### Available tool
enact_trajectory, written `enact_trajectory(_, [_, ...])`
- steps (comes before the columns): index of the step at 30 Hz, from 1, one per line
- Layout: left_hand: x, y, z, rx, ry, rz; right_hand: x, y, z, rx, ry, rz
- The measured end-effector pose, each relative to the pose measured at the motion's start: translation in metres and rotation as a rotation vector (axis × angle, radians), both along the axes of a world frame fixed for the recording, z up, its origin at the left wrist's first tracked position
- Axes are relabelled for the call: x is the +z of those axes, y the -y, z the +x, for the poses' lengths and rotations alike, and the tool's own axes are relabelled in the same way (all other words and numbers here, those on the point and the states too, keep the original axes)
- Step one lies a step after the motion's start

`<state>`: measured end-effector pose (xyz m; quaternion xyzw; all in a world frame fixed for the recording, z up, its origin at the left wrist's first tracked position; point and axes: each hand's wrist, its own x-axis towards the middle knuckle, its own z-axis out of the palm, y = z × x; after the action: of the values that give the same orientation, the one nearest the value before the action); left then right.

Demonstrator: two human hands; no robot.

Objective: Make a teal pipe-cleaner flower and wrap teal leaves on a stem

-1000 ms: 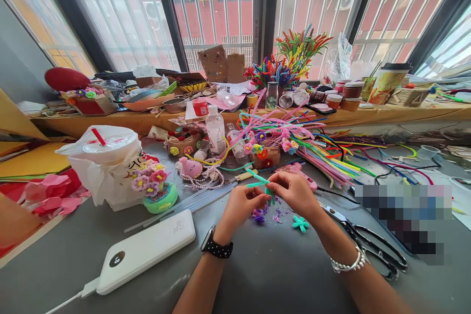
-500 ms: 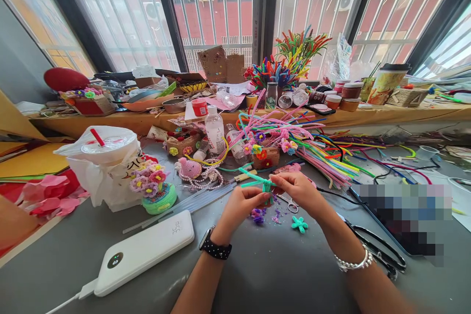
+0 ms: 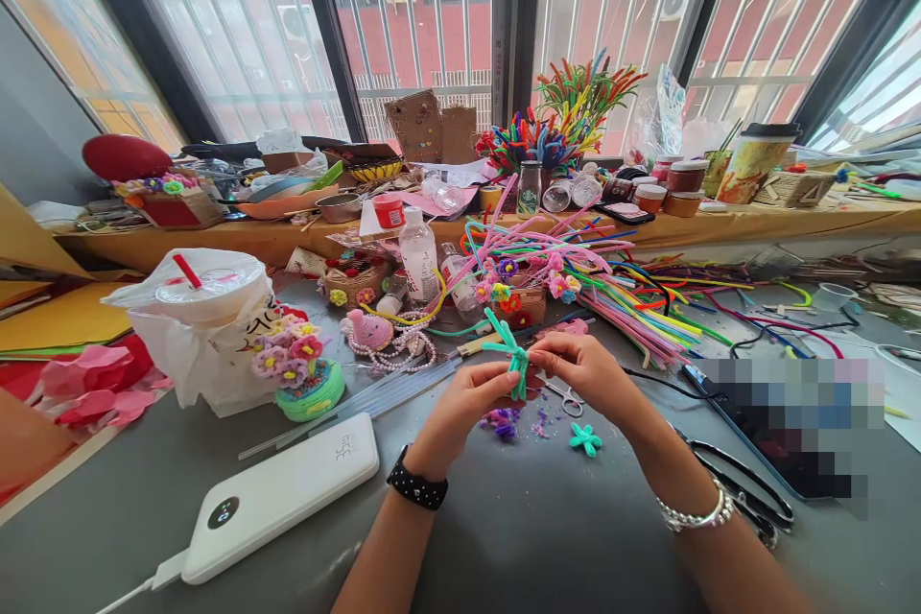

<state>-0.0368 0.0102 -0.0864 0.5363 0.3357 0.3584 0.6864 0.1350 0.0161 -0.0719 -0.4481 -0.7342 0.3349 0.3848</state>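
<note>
A teal pipe cleaner [image 3: 517, 361], bent into loops with ends sticking up to the left, is held between both hands above the grey table. My left hand [image 3: 475, 403] is closed, pinching its lower left side between thumb and fingers. My right hand [image 3: 581, 369] pinches its right side with thumb and forefinger. Below, a finished-looking teal pipe-cleaner flower [image 3: 585, 440] lies flat on the table. Purple pipe-cleaner scraps [image 3: 502, 422] lie just under my hands. Small scissors [image 3: 571, 402] rest behind them, partly hidden by my right hand.
A white power bank [image 3: 284, 499] with a cable lies at left, near a bagged drink cup [image 3: 208, 326] and a flower pot ornament [image 3: 311, 390]. Bundled pipe cleaners [image 3: 633, 307] spread behind my hands. Black-handled scissors [image 3: 748, 489] and a phone [image 3: 763, 432] lie at right.
The teal pipe cleaner has turned: its free ends, which pointed left, now point more upward, and its loops look more gathered. Both hands still pinch it in nearly the same place.
</note>
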Motion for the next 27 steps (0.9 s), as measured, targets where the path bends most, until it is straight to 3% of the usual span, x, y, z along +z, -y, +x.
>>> enact_trajectory(19, [0.001, 0.000, 0.006, 0.065, -0.048, 0.050, 0.009, 0.008, 0.000, 0.045, 0.107, 0.062])
enact_trajectory(23, [-0.006, -0.002, 0.007, 0.168, -0.218, 0.195, 0.009, 0.010, -0.002, 0.014, 0.161, 0.090])
enact_trajectory(27, [-0.007, -0.001, 0.008, 0.300, -0.484, 0.475, 0.007, 0.011, -0.005, -0.042, 0.248, 0.154])
